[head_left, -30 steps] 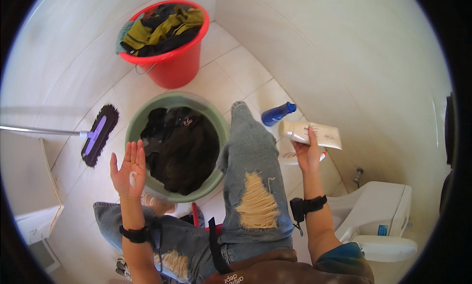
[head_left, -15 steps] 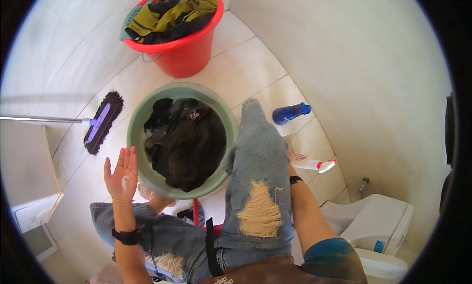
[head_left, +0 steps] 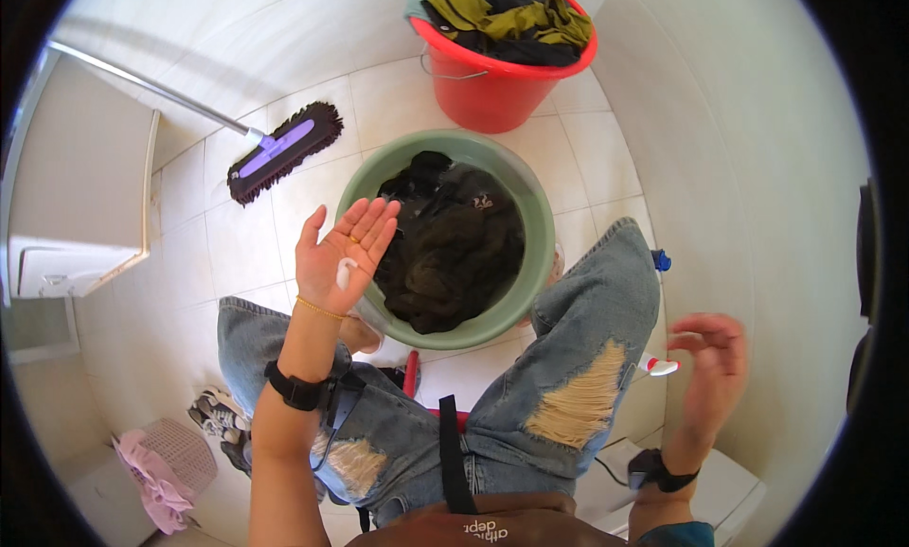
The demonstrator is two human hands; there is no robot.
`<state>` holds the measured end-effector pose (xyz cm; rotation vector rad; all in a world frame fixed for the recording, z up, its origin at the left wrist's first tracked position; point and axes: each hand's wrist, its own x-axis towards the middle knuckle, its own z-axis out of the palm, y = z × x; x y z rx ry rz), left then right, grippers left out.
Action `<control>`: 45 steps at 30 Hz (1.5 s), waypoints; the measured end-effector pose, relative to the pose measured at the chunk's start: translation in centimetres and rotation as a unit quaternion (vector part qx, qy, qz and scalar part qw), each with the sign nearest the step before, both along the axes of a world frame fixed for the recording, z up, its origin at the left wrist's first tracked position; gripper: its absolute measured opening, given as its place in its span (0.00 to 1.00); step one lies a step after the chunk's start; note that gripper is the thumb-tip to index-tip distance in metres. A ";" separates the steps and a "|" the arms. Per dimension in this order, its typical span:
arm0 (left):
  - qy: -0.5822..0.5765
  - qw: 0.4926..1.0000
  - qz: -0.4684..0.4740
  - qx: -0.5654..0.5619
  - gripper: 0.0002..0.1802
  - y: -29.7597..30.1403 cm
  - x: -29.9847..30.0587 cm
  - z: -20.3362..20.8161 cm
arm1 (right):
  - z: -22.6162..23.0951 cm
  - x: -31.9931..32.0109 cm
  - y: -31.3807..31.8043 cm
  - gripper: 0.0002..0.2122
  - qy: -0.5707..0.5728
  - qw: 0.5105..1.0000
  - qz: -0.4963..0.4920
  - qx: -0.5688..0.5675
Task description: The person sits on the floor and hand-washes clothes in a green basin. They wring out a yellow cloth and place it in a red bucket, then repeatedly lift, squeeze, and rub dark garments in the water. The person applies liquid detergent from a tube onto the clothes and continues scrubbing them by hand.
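Observation:
My left hand (head_left: 346,249) is held palm up with its fingers stretched out, beside the left rim of a green basin (head_left: 544,263). On its palm lies a small blob of white paste (head_left: 347,273). Dark wet clothes (head_left: 454,254) soak in water inside the basin, between my feet. Off to the right of my right knee, my right hand (head_left: 710,367) is raised, slightly blurred, its fingers loosely bent with nothing visible in them. The white and red top of a bottle (head_left: 661,365) shows near that hand; my leg hides the rest.
A red bucket (head_left: 492,97) heaped with clothes (head_left: 511,22) stands beyond the basin. A mop (head_left: 284,154) lies at the far left, near a cabinet (head_left: 80,168). Part of a blue bottle (head_left: 661,260) shows past my right knee. Shoes (head_left: 220,414) and a pink basket (head_left: 180,457) sit lower left.
The view has turned, so the basin and bucket sit further right. My left hand has come closer over the basin's rim. My right hand has come out from behind my leg, up and rightward.

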<state>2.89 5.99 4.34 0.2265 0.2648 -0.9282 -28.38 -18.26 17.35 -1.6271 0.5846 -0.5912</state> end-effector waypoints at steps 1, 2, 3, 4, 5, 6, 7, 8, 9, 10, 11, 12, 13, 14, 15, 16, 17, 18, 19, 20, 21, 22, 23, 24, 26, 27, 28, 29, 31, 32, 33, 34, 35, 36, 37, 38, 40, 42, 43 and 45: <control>0.011 1.000 0.006 0.022 0.23 0.2 0.0 0.1 | 0.5 3.0 2.3 0.13 0.048 0.997 0.062 -0.026; 0.007 1.000 0.009 0.022 0.23 0.5 0.1 0.2 | 0.4 6.1 3.7 0.15 0.130 0.980 0.151 -0.012; 0.011 0.999 0.015 0.032 0.23 0.8 0.1 0.3 | -1.7 9.8 4.5 0.18 0.155 0.951 0.259 -0.074; 0.017 0.999 0.022 0.041 0.23 1.1 0.3 0.3 | -5.0 13.4 5.9 0.18 0.122 0.937 0.315 -0.091; 0.007 0.998 0.032 0.045 0.22 1.5 0.5 0.3 | -9.1 17.6 7.2 0.19 0.135 0.913 0.357 -0.144; 0.012 0.998 0.037 0.046 0.22 1.9 0.7 0.1 | -13.3 20.8 8.5 0.23 0.191 0.887 0.364 -0.210; 0.014 0.998 0.045 0.047 0.21 2.3 0.9 0.0 | -17.3 22.3 10.3 0.24 0.274 0.848 0.345 -0.296; 0.014 0.997 0.057 0.053 0.21 2.6 1.1 -0.2 | -21.2 23.2 11.6 0.26 0.372 0.783 0.321 -0.382; 0.013 0.996 0.056 0.066 0.20 2.9 1.2 -0.5 | -24.5 22.5 12.5 0.25 0.352 0.783 0.311 -0.407; 0.010 0.995 0.059 0.084 0.19 3.2 1.3 -0.8 | -27.3 21.6 13.2 0.24 0.392 0.747 0.307 -0.441; 0.014 0.994 0.058 0.096 0.19 3.3 1.4 -1.1 | -29.6 21.0 13.3 0.22 0.352 0.824 0.272 -0.352; 0.009 0.990 0.064 0.123 0.18 3.4 1.4 -1.4 | -31.1 20.5 13.1 0.21 0.352 0.867 0.238 -0.260; 0.011 0.987 0.061 0.146 0.17 3.5 1.3 -1.6 | -31.9 20.1 12.8 0.19 0.385 0.890 0.189 -0.158; 0.006 0.985 0.056 0.164 0.16 3.4 1.3 -1.8 | -31.8 19.7 12.2 0.16 0.323 0.940 0.098 -0.045; 0.002 0.985 0.047 0.169 0.16 3.3 1.1 -2.0 | -31.0 19.5 11.1 0.14 0.229 0.924 -0.005 0.306; 0.012 0.982 0.030 0.187 0.16 3.1 0.9 -2.1 | -29.1 18.9 9.5 0.13 0.144 0.905 0.035 0.400; 0.009 0.981 0.011 0.191 0.15 2.9 0.7 -2.2 | -26.9 18.4 8.4 0.12 0.114 0.896 0.038 0.428; 0.013 0.979 -0.013 0.204 0.15 2.7 0.6 -2.2 | -24.3 17.9 7.5 0.12 0.069 0.876 0.042 0.475; 0.004 0.978 -0.035 0.204 0.16 2.4 0.4 -2.2 | -21.4 17.5 6.7 0.13 0.078 0.859 0.013 0.505; 0.002 0.978 -0.049 0.203 0.15 2.2 0.2 -2.2 | -18.6 17.2 6.1 0.15 0.053 0.841 0.021 0.539; 0.002 0.977 -0.066 0.202 0.15 1.9 0.0 -2.1 | -15.8 16.9 5.6 0.16 0.038 0.828 0.038 0.558; -0.001 0.977 -0.082 0.195 0.15 1.7 -0.2 -2.0 | -13.0 16.5 5.3 0.18 -0.004 0.808 0.093 0.582; -0.008 0.974 -0.106 0.202 0.16 1.4 -0.4 -1.9 | -10.7 16.4 5.2 0.20 -0.005 0.827 0.048 0.560; -0.006 0.970 -0.130 0.208 0.16 1.1 -0.7 -1.8 | -8.5 16.4 5.1 0.20 -0.019 0.819 0.067 0.570; -0.006 0.960 -0.170 0.222 0.16 0.5 -1.4 -1.6 | -4.5 16.2 5.3 0.18 -0.073 0.807 0.105 0.577; -0.012 0.953 -0.188 0.237 0.16 0.2 -1.8 -1.5 | -2.9 16.2 5.5 0.17 -0.100 0.811 0.083 0.570; -0.019 0.955 -0.203 0.214 0.16 0.0 -2.2 -1.2 | -1.4 16.4 5.8 0.16 -0.137 0.808 0.084 0.567; -0.018 0.954 -0.216 0.208 0.16 -0.2 -2.6 -0.9 | -0.1 16.3 6.0 0.16 -0.182 0.799 0.092 0.566; -0.059 0.955 -0.239 0.165 0.17 -0.4 -3.1 0.0 | 2.5 16.5 6.1 0.13 -0.234 0.822 0.179 0.487; -0.101 0.957 -0.238 0.129 0.17 -0.4 -3.2 0.5 | 3.4 17.0 5.9 0.12 -0.257 0.825 0.252 0.435; -0.152 0.956 -0.235 0.084 0.17 -0.4 -3.3 1.0 | 3.8 17.5 6.0 0.13 -0.264 0.811 0.254 0.456; -0.207 0.951 -0.229 0.033 0.17 -0.5 -3.3 1.5 | 4.0 17.9 6.1 0.13 -0.279 0.789 0.256 0.483; -0.201 0.955 -0.219 -0.009 0.20 -0.6 -3.3 1.9 | 3.8 18.3 6.4 0.15 -0.255 0.811 0.233 0.473; -0.254 0.942 -0.215 0.028 0.21 -0.7 -3.4 2.2 | 3.3 19.1 6.6 0.16 -0.233 0.795 0.277 0.487; -0.308 0.929 -0.196 0.058 0.23 -1.1 -3.6 2.4 | 2.3 19.3 7.3 0.16 -0.223 0.810 0.229 0.492; -0.360 0.916 -0.161 0.077 0.25 -1.4 -3.9 2.4 | 1.0 19.8 8.1 0.16 -0.216 0.821 0.195 0.491; -0.377 0.904 -0.163 0.117 0.25 -2.3 -4.8 1.9 | -1.4 20.2 9.1 0.15 -0.188 0.804 0.118 0.552; -0.398 0.877 -0.228 0.144 0.20 -2.7 -5.4 1.0 | -3.7 20.9 9.3 0.19 -0.168 0.792 0.062 0.584; -0.405 0.873 -0.219 0.160 0.18 -2.6 -5.5 0.6 | -4.6 21.0 9.4 0.20 -0.159 0.795 0.047 0.583; -0.406 0.848 -0.241 0.241 0.13 -2.2 -5.2 -0.1 | -5.7 20.8 8.7 0.25 -0.147 0.794 0.006 0.590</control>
